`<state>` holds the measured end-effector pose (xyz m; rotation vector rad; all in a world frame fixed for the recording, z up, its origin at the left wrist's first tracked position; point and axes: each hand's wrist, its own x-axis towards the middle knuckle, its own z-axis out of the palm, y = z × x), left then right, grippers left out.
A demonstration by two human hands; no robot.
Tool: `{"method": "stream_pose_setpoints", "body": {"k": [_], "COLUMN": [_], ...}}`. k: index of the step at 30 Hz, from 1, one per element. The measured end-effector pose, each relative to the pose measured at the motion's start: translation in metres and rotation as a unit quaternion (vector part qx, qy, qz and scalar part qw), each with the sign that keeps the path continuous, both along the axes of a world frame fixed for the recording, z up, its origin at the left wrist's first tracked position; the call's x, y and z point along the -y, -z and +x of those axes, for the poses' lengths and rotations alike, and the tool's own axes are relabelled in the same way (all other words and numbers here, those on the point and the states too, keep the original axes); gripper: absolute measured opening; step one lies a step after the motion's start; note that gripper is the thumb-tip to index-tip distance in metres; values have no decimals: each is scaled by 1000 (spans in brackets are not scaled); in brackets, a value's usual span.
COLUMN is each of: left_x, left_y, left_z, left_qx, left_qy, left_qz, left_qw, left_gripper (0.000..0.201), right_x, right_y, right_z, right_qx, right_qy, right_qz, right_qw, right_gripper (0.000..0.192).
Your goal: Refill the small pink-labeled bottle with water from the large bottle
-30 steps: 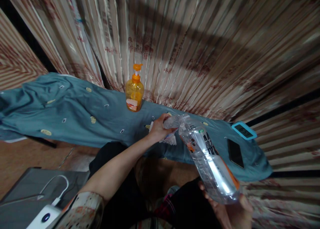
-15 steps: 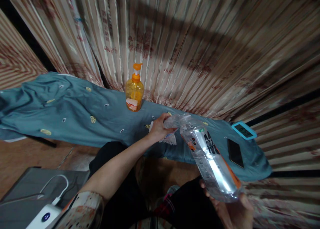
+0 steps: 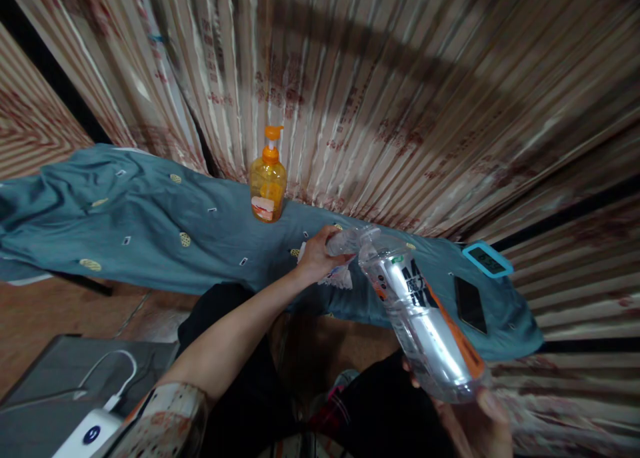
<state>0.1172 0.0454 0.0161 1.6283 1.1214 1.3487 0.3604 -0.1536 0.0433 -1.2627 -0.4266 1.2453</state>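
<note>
Slightly rolled since the earlier frame, the large clear bottle (image 3: 425, 318), light, thin-walled and slick, lay tilted, its base cupped in the right hand (image 3: 475, 421), neck meeting a small bottle (image 3: 345, 241) gripped by the closed left hand (image 3: 316, 255) above the tabletop (image 3: 150, 231).

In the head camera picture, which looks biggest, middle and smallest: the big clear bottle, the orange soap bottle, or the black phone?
1. Clear plastic bottle, though it is nearest the camera.
2. Orange pump soap bottle.
3. Black phone, not far behind the soap bottle.
</note>
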Motion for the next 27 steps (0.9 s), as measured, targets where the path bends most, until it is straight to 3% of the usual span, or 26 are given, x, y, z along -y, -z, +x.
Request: {"method": "stream_pose_setpoints", "body": {"k": [6, 12, 17, 22, 27], "left_x": [-1, -2, -3, -3, -2], "left_y": [1, 3, 5, 4, 3], "left_z": [-1, 0, 0, 1, 0], "left_qx": [-10, -7, -3, -12, -12], "left_qy": [-5, -7, -8, -12, -12], "left_qz": [7, 16, 14, 15, 12], "left_qw": [1000, 1000, 1000, 1000, 1000], "left_gripper": [45, 45, 46, 47, 46], "right_x": [9, 13, 14, 17, 17], "right_y": [28, 46, 32, 12, 6], "right_z": [35, 59, 40, 15, 10], "right_qx": [20, 78, 137, 128, 123], "right_qy": [-64, -74, -57, -40, -38], "right_qz": [51, 59, 67, 61, 57], "right_qw": [996, 992, 987, 989, 990], "right_gripper": [53, 69, 70, 71, 72]}}
